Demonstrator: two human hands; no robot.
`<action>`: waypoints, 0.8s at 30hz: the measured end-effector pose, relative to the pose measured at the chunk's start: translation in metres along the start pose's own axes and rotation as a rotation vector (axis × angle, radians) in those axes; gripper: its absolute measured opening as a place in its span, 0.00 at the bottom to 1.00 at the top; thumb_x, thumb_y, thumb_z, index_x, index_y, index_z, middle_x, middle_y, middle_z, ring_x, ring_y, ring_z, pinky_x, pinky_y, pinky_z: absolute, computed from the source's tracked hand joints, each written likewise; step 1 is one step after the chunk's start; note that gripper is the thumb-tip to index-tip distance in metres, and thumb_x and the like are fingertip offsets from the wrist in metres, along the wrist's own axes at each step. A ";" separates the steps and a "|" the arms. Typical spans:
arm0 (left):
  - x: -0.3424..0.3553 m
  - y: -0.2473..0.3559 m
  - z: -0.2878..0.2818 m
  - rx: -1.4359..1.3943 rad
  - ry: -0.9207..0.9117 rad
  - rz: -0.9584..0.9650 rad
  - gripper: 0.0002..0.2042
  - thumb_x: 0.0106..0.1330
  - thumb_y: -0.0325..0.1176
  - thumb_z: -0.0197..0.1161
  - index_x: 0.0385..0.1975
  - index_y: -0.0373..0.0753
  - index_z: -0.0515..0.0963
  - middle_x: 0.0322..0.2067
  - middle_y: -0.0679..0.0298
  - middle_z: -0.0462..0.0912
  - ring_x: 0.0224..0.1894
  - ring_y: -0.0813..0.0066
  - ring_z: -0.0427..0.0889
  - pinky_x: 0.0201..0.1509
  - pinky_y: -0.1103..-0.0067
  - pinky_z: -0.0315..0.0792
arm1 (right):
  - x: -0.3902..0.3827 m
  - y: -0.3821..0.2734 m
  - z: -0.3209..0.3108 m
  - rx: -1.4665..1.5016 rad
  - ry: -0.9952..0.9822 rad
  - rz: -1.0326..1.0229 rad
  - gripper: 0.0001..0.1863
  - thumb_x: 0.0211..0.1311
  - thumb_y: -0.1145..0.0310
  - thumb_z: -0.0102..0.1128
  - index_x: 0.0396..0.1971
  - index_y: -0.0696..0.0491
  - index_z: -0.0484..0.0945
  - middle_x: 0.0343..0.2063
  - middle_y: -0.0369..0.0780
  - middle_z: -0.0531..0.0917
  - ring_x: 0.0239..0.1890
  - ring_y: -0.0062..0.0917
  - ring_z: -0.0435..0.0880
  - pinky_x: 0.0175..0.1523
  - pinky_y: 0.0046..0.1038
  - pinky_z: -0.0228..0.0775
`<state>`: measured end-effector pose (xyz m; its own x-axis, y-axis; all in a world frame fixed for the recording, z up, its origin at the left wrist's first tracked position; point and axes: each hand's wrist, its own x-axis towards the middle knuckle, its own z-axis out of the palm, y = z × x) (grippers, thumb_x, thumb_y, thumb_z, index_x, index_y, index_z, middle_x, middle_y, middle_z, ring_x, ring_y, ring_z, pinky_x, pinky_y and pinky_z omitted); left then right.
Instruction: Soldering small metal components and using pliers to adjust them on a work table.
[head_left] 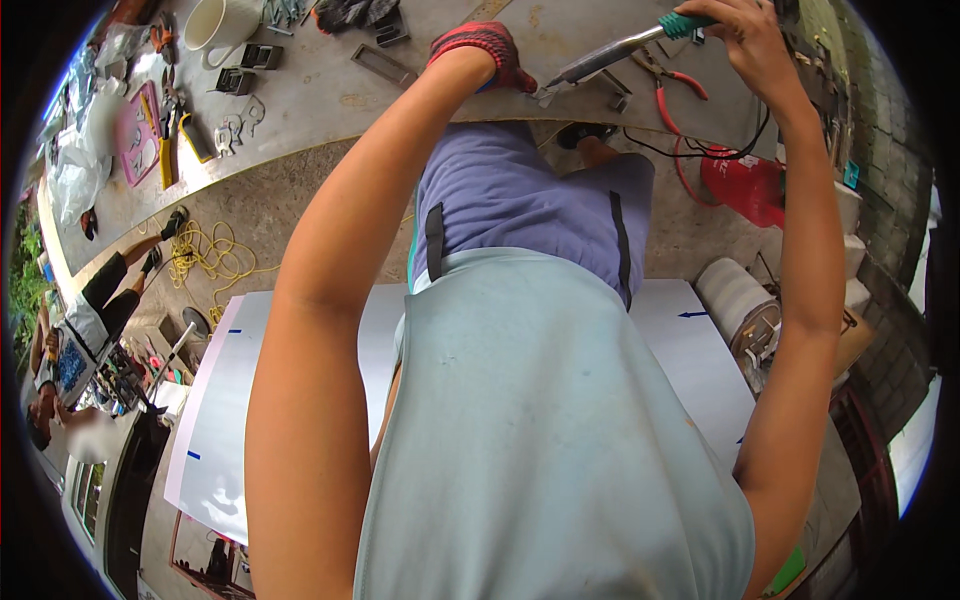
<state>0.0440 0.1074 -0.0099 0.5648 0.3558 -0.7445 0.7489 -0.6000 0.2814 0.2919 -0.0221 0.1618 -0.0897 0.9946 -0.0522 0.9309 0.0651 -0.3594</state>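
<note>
My right hand (750, 42), bare, is closed round the green handle of a soldering iron (620, 48) with a long metal barrel. Its dark tip slants down to the left, ending close to my left hand. A red and black glove covers my left hand (482, 55), whose fingers are pressed together low over the metal-topped table (310, 110). By the glove's fingertips and the iron's tip lies a small shiny piece (546, 97); whether the fingers grip it I cannot tell. Just right of the iron rest red-handled pliers (682, 85).
A flat metal bracket (383, 68) lies left of my glove. Farther left are a white mug (220, 27), black clips (248, 66), a pink tray (140, 140) and a yellow-handled cutter (194, 138). A black cord (690, 153) loops below the table's edge, near a red container (742, 185). Another person (85, 335) is at far left.
</note>
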 end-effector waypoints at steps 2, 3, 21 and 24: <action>-0.003 0.003 -0.005 -0.008 -0.026 0.037 0.30 0.56 0.63 0.71 0.49 0.45 0.88 0.48 0.58 0.89 0.52 0.56 0.86 0.58 0.64 0.77 | -0.003 0.011 0.004 -0.058 0.031 -0.084 0.13 0.58 0.84 0.54 0.38 0.59 0.86 0.38 0.44 0.85 0.44 0.40 0.81 0.48 0.36 0.77; -0.004 0.006 -0.007 -0.005 -0.033 0.066 0.30 0.56 0.63 0.71 0.49 0.45 0.89 0.48 0.57 0.89 0.51 0.57 0.86 0.58 0.64 0.77 | -0.006 0.017 0.005 -0.076 0.031 -0.057 0.13 0.58 0.84 0.54 0.38 0.59 0.86 0.38 0.44 0.85 0.44 0.40 0.81 0.48 0.36 0.77; -0.009 -0.008 -0.004 -0.167 0.008 0.032 0.22 0.57 0.52 0.77 0.40 0.40 0.90 0.36 0.57 0.90 0.40 0.66 0.87 0.50 0.70 0.77 | -0.003 0.060 0.034 -0.067 0.081 -0.076 0.14 0.54 0.81 0.64 0.36 0.47 0.90 0.35 0.34 0.86 0.48 0.30 0.79 0.57 0.35 0.62; -0.010 -0.003 -0.006 -0.174 -0.006 0.026 0.21 0.58 0.51 0.78 0.40 0.39 0.90 0.34 0.58 0.90 0.39 0.69 0.86 0.49 0.71 0.77 | -0.004 0.065 0.037 -0.032 0.049 -0.046 0.14 0.54 0.81 0.64 0.36 0.47 0.90 0.35 0.34 0.86 0.47 0.30 0.79 0.57 0.35 0.62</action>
<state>0.0380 0.1098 0.0000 0.5833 0.3372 -0.7389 0.7828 -0.4760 0.4008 0.3396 -0.0248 0.1046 -0.1157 0.9932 0.0100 0.9370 0.1125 -0.3307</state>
